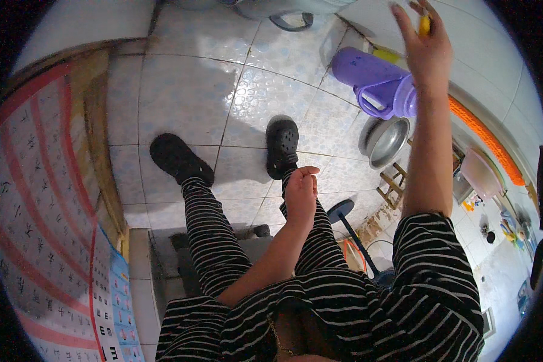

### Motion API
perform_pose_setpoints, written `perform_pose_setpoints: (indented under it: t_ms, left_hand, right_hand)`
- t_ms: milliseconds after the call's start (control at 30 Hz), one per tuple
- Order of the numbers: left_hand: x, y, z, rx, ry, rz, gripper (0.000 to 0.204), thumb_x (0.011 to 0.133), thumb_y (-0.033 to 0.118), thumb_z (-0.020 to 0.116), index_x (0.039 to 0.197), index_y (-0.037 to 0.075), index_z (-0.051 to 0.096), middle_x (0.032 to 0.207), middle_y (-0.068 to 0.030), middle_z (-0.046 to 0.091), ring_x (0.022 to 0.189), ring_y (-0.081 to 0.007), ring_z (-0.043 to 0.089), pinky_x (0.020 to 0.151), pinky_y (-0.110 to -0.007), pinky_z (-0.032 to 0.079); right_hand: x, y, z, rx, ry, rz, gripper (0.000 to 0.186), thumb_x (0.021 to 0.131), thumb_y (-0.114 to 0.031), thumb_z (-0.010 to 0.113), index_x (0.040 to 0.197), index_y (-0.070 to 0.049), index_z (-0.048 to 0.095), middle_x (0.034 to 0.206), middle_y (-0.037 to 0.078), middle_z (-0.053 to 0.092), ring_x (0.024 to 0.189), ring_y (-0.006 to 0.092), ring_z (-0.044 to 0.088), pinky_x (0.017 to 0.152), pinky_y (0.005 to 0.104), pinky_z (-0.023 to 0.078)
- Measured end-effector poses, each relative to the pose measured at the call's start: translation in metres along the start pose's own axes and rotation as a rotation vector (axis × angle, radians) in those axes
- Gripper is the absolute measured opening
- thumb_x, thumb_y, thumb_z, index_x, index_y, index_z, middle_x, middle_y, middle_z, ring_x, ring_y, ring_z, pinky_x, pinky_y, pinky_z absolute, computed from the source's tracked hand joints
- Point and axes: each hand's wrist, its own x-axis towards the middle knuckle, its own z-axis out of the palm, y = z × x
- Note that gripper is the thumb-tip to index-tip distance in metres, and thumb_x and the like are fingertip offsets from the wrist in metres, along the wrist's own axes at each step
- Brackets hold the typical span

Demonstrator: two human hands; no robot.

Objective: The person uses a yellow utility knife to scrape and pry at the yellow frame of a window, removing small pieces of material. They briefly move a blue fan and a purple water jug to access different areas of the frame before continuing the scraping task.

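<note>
My right hand (429, 57) is raised at the upper right, arm stretched out along the tiled wall. Its thumb and fingers are bent around a small yellow thing (425, 25), whose kind I cannot make out. Below that hand, a purple thermos jug (368, 73) with a looped handle lies tilted beside the wall, partly covered by my forearm. My left hand (300, 192) hangs in front of my right leg with its fingers loosely curled in; nothing shows in them.
A metal basin (388, 143) and a small wooden stool (393, 186) stand along the right wall, near a pink basin (481, 174). An orange strip (489, 142) runs along that wall. Printed charts (42, 199) cover the left side. Glossy tiles (187, 90) pave the floor.
</note>
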Motion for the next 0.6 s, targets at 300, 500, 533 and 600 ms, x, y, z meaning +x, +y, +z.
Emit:
perform_pose_setpoints:
  t_ms: [300,500,533,600]
  left_hand:
    - [-0.005,-0.016,0.006,0.347,-0.388,-0.177,0.021,0.097,0.011,0.045,0.109,0.000,0.059,0.058,0.0036,0.042,0.048,-0.0056,0.036,0.043,-0.022,0.030]
    - [-0.010,-0.022,0.000,0.477,-0.651,-0.249,0.030,0.101,0.023,0.045,0.110,-0.001,0.060,0.061,0.0038,0.042,0.051,-0.0054,0.036,0.047,-0.022,0.032]
    - [-0.012,-0.017,0.001,0.463,-0.679,-0.268,0.030,0.101,0.023,0.046,0.109,-0.001,0.061,0.061,0.0037,0.043,0.053,-0.0056,0.038,0.048,-0.022,0.034]
    - [-0.015,-0.020,-0.001,0.554,-0.748,-0.343,0.028,0.100,0.021,0.046,0.107,-0.001,0.062,0.062,0.0026,0.046,0.054,-0.0065,0.042,0.050,-0.024,0.036]
  right_hand:
    - [-0.112,0.217,-0.062,-0.661,-0.482,0.462,0.071,0.078,-0.059,0.066,0.123,-0.006,0.056,0.104,0.021,0.066,0.092,0.0350,0.066,0.080,0.0442,0.051]
    - [-0.133,0.250,-0.039,-0.185,-0.421,0.892,0.069,0.071,-0.060,0.074,0.110,-0.005,0.060,0.078,0.010,0.064,0.061,0.0186,0.062,0.054,0.0329,0.052]
    - [-0.127,0.245,-0.037,-0.153,-0.435,0.930,0.073,0.069,-0.060,0.075,0.113,-0.004,0.059,0.082,0.010,0.063,0.067,0.0176,0.062,0.052,0.0316,0.052]
    - [-0.125,0.238,-0.037,-0.139,-0.436,0.937,0.076,0.067,-0.061,0.076,0.114,-0.004,0.060,0.086,0.009,0.063,0.072,0.0170,0.063,0.051,0.0306,0.053]
